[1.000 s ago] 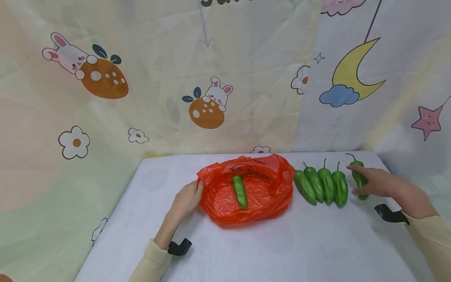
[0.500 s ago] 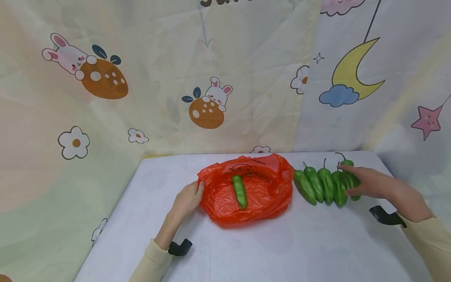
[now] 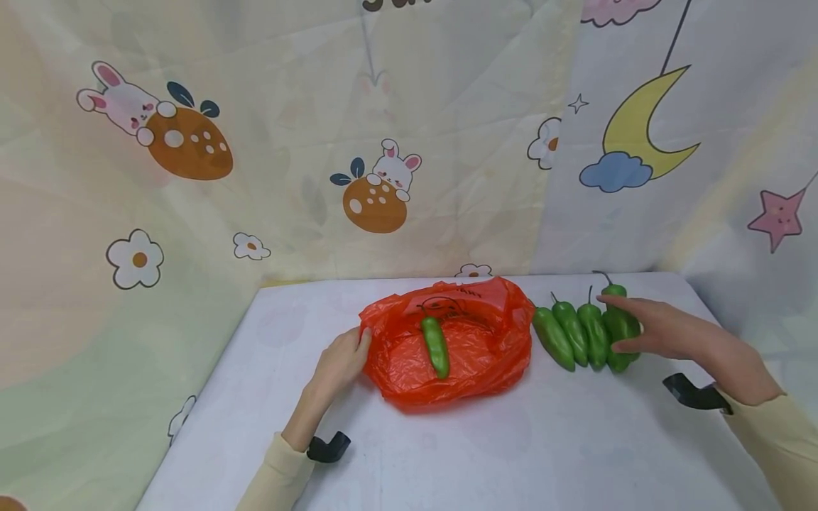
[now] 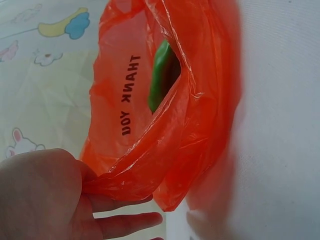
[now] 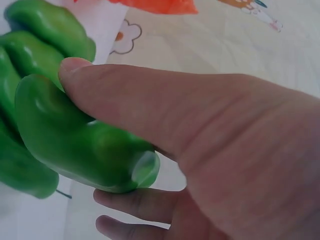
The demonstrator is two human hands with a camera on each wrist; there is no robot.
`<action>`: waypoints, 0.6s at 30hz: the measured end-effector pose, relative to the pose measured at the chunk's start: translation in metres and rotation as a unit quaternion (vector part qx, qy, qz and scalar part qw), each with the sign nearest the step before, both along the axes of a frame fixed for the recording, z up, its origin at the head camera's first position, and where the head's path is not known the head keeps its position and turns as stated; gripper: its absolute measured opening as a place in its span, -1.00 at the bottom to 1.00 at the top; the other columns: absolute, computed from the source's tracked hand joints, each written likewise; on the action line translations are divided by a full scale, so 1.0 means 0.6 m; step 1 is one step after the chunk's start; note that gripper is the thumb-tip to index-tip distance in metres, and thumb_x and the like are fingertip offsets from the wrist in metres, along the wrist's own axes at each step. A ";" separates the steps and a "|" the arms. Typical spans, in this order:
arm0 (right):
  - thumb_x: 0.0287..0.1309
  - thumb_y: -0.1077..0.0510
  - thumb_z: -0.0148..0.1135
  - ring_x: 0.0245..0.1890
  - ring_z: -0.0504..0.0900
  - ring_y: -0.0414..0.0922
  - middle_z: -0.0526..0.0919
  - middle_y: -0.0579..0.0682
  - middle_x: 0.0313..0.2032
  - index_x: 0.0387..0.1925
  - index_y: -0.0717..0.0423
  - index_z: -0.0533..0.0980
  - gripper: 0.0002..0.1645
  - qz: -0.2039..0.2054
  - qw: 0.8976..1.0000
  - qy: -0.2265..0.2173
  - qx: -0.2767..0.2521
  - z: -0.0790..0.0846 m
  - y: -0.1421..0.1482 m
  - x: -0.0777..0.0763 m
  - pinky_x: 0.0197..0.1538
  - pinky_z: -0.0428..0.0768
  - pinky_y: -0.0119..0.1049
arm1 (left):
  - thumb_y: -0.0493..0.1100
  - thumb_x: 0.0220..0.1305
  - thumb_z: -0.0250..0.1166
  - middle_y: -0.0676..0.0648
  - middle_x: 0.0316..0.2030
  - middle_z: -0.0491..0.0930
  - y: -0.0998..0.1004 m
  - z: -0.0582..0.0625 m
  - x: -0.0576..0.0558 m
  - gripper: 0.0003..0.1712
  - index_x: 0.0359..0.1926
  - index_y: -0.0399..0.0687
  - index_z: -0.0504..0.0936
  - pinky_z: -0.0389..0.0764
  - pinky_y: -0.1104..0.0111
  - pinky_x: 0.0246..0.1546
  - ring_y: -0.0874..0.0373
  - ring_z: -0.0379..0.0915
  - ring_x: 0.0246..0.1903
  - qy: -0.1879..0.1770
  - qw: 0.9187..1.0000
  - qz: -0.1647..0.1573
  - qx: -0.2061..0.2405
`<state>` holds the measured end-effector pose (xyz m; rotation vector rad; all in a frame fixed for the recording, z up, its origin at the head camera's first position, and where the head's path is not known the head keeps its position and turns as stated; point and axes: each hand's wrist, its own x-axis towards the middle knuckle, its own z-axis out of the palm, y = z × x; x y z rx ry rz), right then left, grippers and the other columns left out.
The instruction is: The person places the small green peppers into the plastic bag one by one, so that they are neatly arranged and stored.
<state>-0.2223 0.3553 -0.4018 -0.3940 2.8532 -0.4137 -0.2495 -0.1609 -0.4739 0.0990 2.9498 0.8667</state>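
Note:
My left hand (image 3: 340, 362) pinches the left rim of a red plastic bag (image 3: 402, 376), whose mouth gapes toward me. Inside the bag lies one green chili pepper (image 3: 436, 348); the left wrist view shows part of it beside the printed lettering. On the right, my right hand (image 3: 686, 335) holds another green chili pepper (image 5: 95, 145) between thumb and fingers, its stem pointing up and left in the head view. That pepper overlaps the right end of a row of green chili peppers (image 3: 554, 341), partly hiding the rightmost one.
The white table (image 3: 447, 454) carries the bag and the peppers. A printed cloth (image 3: 287, 177) hangs directly behind the table's back edge. The pepper row lies close to the bag's right side.
My right hand has carried its pepper leftward, from beside the row to over the row's right end. The left hand and the bag have stayed nearly still.

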 end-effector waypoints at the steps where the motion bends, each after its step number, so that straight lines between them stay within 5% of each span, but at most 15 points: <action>1: 0.01 -0.02 0.52 0.24 0.35 0.49 0.31 0.56 0.31 0.41 0.28 0.21 0.05 0.001 1.000 0.000 -0.001 0.001 -0.003 0.000 0.11 0.48 0.36 | 0.11 0.56 -0.10 0.01 -0.50 0.49 0.000 0.001 0.000 -0.58 -0.06 0.00 0.60 0.48 0.36 -0.45 0.14 0.41 -0.47 0.001 1.000 -0.001 0.000; 18: 0.02 -0.09 0.51 0.23 0.41 0.36 0.33 0.45 0.35 0.47 0.11 0.21 0.06 0.022 0.999 0.014 -0.037 0.025 -0.051 0.011 0.08 0.56 0.27 | 0.09 0.56 -0.10 -0.01 -0.51 0.47 0.000 0.000 0.000 -0.59 -0.10 -0.03 0.60 0.45 0.36 -0.46 0.13 0.39 -0.48 0.011 1.000 -0.002 -0.003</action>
